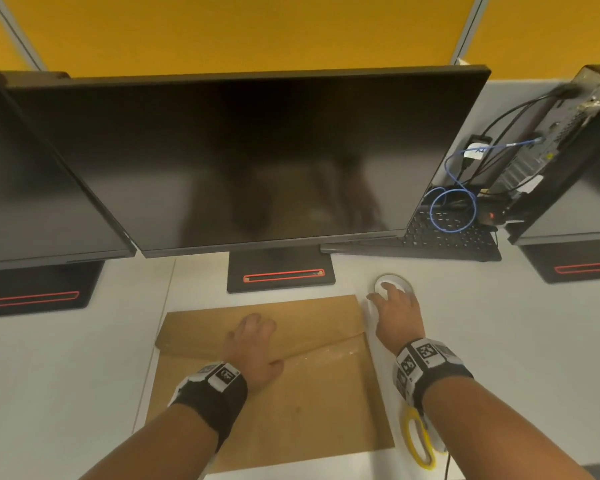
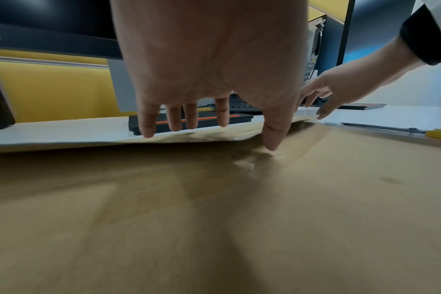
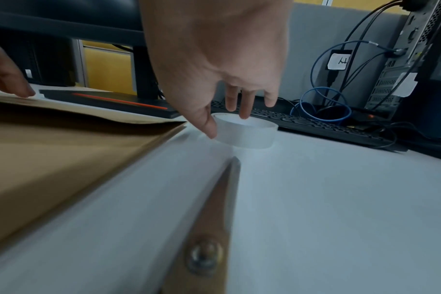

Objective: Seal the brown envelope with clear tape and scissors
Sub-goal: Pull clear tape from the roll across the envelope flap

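White desk (image 1: 499,341), left hand (image 1: 253,344) spread flat pinning the brown envelope (image 1: 291,410) flap, right hand (image 1: 395,313) loosely open over the tape roll (image 3: 247,131) beside it, scissors (image 1: 420,441) nearby; ease off and that flap could spring open.

Matt brown paper envelope (image 1: 274,403)

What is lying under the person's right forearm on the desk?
The scissors lie there, beside the brown envelope. Their yellow handles show in the head view and the blades in the right wrist view. The forearm and wristband cover the middle part in the head view.
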Demonstrator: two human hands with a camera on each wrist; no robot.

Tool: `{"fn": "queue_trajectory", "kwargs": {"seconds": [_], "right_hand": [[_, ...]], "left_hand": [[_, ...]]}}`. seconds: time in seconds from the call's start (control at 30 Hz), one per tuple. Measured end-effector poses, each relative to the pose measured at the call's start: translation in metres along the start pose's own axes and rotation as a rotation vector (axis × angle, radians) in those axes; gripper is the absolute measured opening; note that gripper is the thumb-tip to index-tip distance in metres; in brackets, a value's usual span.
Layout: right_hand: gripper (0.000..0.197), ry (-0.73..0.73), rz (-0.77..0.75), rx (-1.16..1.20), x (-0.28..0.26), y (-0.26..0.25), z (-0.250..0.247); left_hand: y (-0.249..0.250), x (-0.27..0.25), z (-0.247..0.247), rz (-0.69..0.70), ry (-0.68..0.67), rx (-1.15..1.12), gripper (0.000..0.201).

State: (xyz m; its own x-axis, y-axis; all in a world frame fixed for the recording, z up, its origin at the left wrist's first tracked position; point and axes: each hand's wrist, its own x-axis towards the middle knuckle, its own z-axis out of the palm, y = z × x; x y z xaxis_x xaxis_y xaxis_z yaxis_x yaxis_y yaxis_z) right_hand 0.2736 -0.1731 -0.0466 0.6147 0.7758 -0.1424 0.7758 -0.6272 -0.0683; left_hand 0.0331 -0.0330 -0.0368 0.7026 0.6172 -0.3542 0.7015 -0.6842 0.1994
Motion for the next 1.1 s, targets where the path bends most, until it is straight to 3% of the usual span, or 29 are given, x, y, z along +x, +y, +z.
{"fn": "queue_trajectory", "kwargs": {"seconds": [0.13,0.4,0.7,0.87,0.97,1.1], "right_hand": [[0.047,0.021,-0.025,-0.009,0.003,0.007,0.005],[0.036,-0.008,-0.067,0.029,0.0,0.004,0.008],[0.021,0.226,-0.083,0.38,0.0,-0.024,-0.023],[0.013,0.152,-0.053,0.875,-0.001,-0.076,-0.049],[0.009,0.065,-0.069,0.944,-0.007,-0.109,-0.049],[0.013,-0.05,-0.042,1.063,-0.012,-0.14,-0.042]], "left_hand": [[0.007,0.005,0.001,0.07,-0.052,-0.011,0.069],[0.016,0.005,0.006,0.034,-0.108,0.011,0.069],[0.014,0.003,0.005,0.046,-0.102,0.016,0.072],[0.011,0.004,-0.007,0.201,0.082,-0.278,0.085],[0.012,0.002,-0.02,0.278,0.194,-0.419,0.068],[-0.002,-0.003,-0.033,0.196,0.262,-0.515,0.043]]}}
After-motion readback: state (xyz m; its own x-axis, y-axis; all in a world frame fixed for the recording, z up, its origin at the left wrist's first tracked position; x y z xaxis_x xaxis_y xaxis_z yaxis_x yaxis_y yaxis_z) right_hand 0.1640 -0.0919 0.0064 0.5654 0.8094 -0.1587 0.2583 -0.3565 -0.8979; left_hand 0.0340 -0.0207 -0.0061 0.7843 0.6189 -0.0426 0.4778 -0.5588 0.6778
